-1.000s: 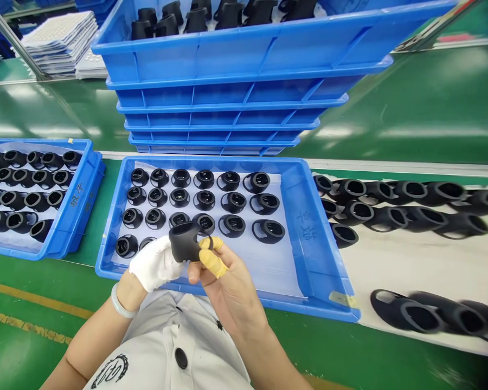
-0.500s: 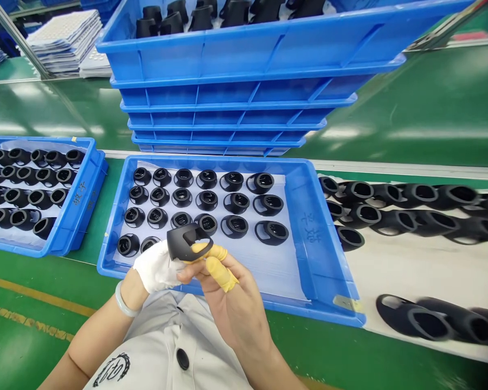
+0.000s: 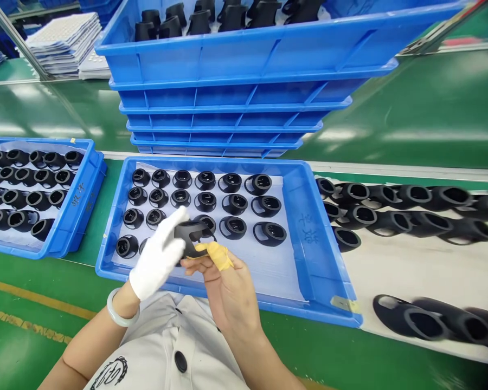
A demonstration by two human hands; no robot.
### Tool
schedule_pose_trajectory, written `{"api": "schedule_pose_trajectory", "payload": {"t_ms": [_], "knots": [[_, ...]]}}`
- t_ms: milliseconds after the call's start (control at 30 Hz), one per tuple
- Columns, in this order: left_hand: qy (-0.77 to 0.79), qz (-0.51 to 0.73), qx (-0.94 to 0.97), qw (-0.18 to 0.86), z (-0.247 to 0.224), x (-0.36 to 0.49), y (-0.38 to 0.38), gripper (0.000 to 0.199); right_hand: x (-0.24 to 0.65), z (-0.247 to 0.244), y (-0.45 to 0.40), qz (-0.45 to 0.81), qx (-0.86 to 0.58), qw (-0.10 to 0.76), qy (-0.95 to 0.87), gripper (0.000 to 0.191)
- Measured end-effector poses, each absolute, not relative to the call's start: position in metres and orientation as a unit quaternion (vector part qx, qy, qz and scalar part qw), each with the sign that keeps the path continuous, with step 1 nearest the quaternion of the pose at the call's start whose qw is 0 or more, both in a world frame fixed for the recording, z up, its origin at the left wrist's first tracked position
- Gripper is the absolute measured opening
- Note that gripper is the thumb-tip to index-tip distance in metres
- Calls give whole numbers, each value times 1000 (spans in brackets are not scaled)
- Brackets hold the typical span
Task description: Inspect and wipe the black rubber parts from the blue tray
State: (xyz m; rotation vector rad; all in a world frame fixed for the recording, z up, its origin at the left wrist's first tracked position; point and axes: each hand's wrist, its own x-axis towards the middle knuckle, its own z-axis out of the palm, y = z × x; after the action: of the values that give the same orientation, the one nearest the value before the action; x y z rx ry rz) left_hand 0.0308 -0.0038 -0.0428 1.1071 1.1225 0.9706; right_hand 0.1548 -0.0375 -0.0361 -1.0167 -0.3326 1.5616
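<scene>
Our right hand (image 3: pixel 230 284) clamps the black part (image 3: pixel 183 232) by its loop, a sound hold; our gloved left hand (image 3: pixel 156 262) has fingers apart; the part seems light, stiff.

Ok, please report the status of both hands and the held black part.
Right fingers hold the black part. Left gloved hand open beside it, contact unclear. Blue tray with other black parts beneath.

White glove (image 3: pixel 152 271), yellow finger cots (image 3: pixel 219 254) (creased), bangle (image 3: pixel 114 316)
</scene>
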Motion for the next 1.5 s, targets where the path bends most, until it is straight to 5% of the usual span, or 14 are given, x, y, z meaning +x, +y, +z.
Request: {"api": "schedule_pose_trajectory", "payload": {"t_ms": [333, 800, 1267, 1500], "knots": [[500, 380, 594, 503, -31, 35, 0, 28, 147, -34, -40, 631, -473, 592, -164, 21], [517, 307, 607, 520, -12, 35, 1, 32, 146, -36, -40, 622, -469, 607, -154, 26], [419, 287, 513, 692, -15, 18, -1, 48, 152, -31, -45, 631, -442, 615, -168, 19], [534, 319, 484, 615, -13, 36, -5, 39, 147, -33, -44, 617, -455, 621, -165, 26]]}}
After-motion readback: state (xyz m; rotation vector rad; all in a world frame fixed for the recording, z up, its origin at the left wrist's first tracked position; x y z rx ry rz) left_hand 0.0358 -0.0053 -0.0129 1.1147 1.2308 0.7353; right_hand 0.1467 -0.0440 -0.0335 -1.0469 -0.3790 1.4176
